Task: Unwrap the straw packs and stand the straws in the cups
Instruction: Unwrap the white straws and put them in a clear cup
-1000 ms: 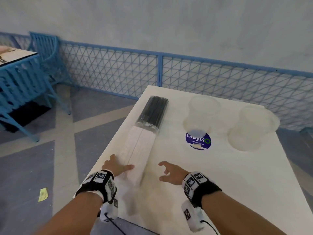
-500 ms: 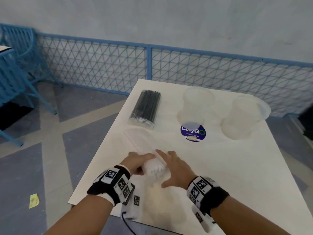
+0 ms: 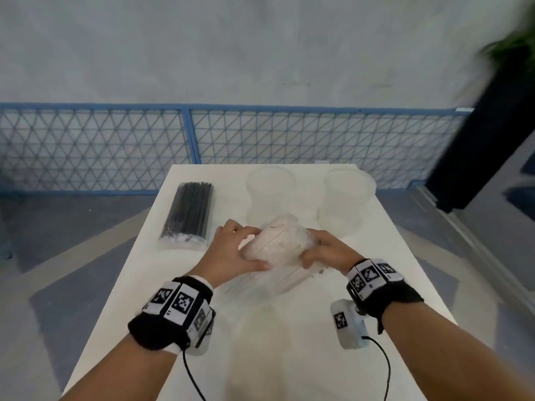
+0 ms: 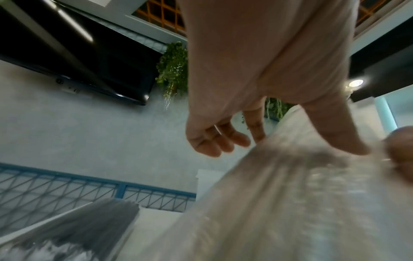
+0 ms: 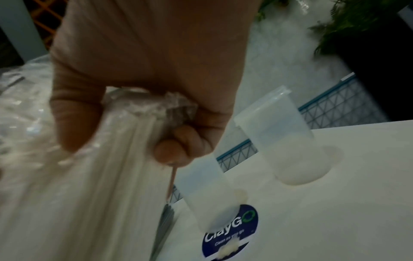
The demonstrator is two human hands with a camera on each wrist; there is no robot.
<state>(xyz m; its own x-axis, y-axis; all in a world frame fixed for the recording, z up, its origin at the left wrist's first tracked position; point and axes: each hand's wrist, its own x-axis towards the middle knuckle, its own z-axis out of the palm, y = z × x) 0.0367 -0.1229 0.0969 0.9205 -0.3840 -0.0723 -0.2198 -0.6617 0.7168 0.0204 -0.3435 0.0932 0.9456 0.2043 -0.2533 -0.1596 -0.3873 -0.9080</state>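
A pack of white straws point(image 3: 275, 244) in clear wrap is lifted above the white table point(image 3: 318, 357), tilted with its far end raised. My left hand point(image 3: 252, 250) grips its left side, thumb pressed on the wrap point(image 4: 288, 148). My right hand point(image 3: 311, 250) clutches bunched wrap at the pack's end point(image 5: 123, 141). A second pack of black straws point(image 3: 189, 215) lies flat at the table's left. Two translucent cups stand at the back: one point(image 3: 270, 195) behind the lifted pack, the other point(image 3: 346, 201) to its right; the right wrist view shows them too point(image 5: 208, 194) point(image 5: 279, 137).
A round blue ClayGo sticker point(image 5: 232, 229) lies on the table by the nearer cup. A blue lattice fence point(image 3: 115, 140) runs behind the table's far edge. A tall black planter point(image 3: 477, 140) stands at the right. The table's left edge drops to the floor.
Both hands closed on the white straw pack and lifted it off the table, moving it toward the middle in front of the cups. The black pack and cups stayed put.
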